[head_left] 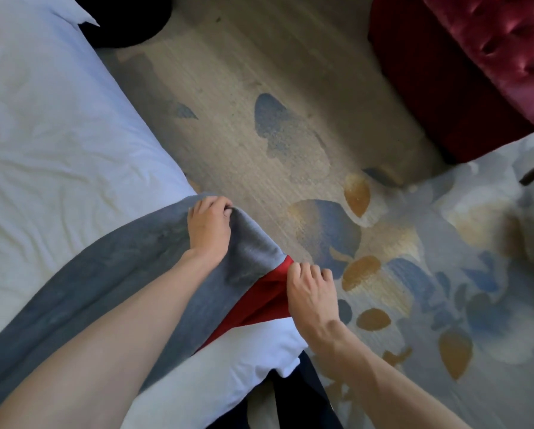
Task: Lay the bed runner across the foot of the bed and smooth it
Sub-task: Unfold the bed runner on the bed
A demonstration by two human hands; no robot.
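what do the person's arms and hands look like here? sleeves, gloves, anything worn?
Both forearms are bare as far as the frame shows, with no sleeve edge in view. The left hand and right hand are ungloved. No watch, bracelet or ring is visible on either wrist or on the fingers that show. No markings, tape or cables anywhere on the arms.
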